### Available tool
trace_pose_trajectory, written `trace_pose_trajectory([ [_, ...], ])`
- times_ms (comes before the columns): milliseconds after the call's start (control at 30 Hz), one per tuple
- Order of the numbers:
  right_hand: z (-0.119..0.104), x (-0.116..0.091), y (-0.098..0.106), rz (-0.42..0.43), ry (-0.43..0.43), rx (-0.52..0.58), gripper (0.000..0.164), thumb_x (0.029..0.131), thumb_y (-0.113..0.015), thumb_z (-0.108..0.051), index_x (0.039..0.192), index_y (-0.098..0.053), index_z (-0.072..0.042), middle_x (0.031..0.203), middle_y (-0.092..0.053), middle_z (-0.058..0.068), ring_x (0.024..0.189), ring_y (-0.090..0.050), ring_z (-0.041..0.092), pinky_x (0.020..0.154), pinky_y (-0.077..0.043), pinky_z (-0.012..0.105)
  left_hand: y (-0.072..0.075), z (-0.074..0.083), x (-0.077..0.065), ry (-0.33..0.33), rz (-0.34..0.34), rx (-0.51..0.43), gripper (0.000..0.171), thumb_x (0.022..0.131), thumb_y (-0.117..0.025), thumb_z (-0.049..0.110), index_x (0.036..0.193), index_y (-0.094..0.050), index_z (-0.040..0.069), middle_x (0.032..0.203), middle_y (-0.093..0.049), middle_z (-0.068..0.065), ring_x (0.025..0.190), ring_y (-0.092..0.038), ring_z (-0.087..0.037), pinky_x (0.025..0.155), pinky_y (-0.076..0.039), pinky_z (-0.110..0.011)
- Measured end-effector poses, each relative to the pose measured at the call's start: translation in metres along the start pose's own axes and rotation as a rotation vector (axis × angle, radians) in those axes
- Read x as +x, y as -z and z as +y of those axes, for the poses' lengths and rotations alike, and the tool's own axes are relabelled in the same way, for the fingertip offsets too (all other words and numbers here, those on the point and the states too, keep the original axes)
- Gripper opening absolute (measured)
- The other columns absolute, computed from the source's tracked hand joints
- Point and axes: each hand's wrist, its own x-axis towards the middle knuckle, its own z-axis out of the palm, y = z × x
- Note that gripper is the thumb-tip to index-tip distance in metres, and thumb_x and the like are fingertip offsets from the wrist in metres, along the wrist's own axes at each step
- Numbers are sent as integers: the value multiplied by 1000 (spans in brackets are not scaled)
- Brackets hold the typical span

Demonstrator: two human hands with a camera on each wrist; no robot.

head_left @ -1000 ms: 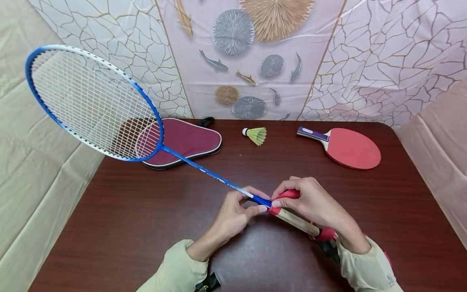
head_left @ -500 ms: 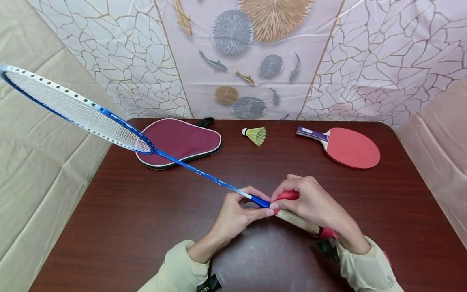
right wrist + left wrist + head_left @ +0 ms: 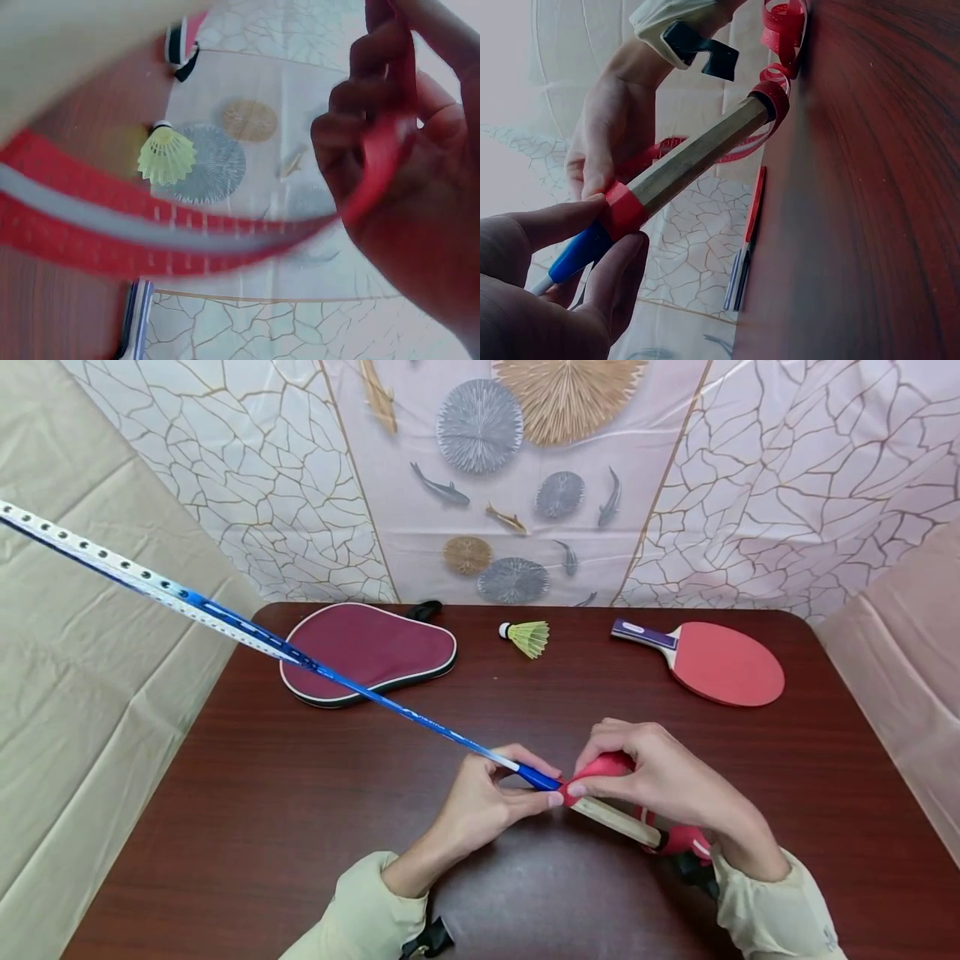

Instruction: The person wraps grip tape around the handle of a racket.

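While the left-hand grip (image 3: 480,800) pinches the blue cone (image 3: 537,777) of a badminton racket (image 3: 420,719) between thumb and fingers, the right-hand grip (image 3: 654,772) pinches a length of red tape (image 3: 606,766) just beside it. The racket is held above the desk (image 3: 300,802), slanting from the upper left down toward the right wrist; its head is turned nearly edge-on and runs out past the left edge of the head view. A band of the red tape circles the handle right next to the cone, with the left thumb reaching its edge. Beyond that band, the wooden handle (image 3: 701,150) is bare as far as its butt end, where more red tape lies around it beside a dark ring. From there the tape hangs in loose curls near the desk; whether they touch it I cannot tell. The right wrist view shows a blurred stretch of tape with a pale stripe. Along the far side of the desk lie a maroon paddle case (image 3: 371,647), a yellow shuttlecock (image 3: 527,638) and a red table tennis paddle (image 3: 726,664), well apart from one another.
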Motion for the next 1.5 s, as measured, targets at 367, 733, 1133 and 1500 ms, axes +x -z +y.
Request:
trace_pose_trajectory([
  [367, -1, 1, 3, -6, -187, 231, 11, 83, -80, -29, 86, -72, -21, 78, -64, 1, 61, -62, 21, 54, -50, 31, 0, -1, 0, -3, -12, 13, 21, 78, -79, -4, 98, -72, -1, 95, -72, -12, 82, -72, -31, 76, -58, -36],
  [733, 4, 5, -7, 134, -191, 101, 13, 78, -82, -39, 81, -74, -29, 75, -58, -3, 65, -49, 17, 50, -39, 30, 4, -9, 5, -76, -41, 74, 21, 80, -79, 0, 99, -72, 5, 97, -72, -6, 95, -64, -21, 91, -47, -52],
  [1133, 7, 9, -11, 96, -193, 18, 14, 80, -80, -41, 82, -71, -31, 78, -65, -10, 68, -57, 13, 53, -46, 26, 11, -33, 10, -107, -34, 38, 21, 77, -83, 3, 96, -74, 6, 102, -67, -7, 101, -60, -25, 84, -51, -47],
  [1500, 11, 9, -13, -19, -231, 8, 14, 84, -76, -43, 94, -73, -34, 82, -70, -16, 77, -63, 9, 65, -50, 26, 11, -35, 11, -75, -13, 4, 29, 76, -83, -1, 101, -72, 8, 98, -68, -8, 93, -62, -26, 78, -53, -33],
])
